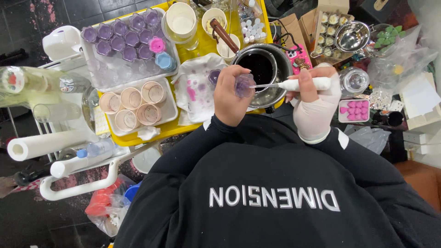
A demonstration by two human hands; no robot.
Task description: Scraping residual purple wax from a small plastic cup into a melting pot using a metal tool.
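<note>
The fingers [228, 79] of the left hand [231, 94] are curled shut around a small clear purple piece [244, 85], held above the dark melting pot [262, 69] at the near edge of the yellow tray [183, 126]; the right hand [312, 108], in a white glove, has its fingers closed on a white-handled tool [303, 84] whose thin metal tip meets the piece. The piece looks light, hard and smooth, probably slick and easily chipped, so a grip round its sides, as it now has, seems safest; the tool is stiff and slim, best held along the handle. A stained white cloth [197, 85] lies just beside the left hand; purple moulds [121, 36] and paper cups [133, 105] sit further left.
</note>
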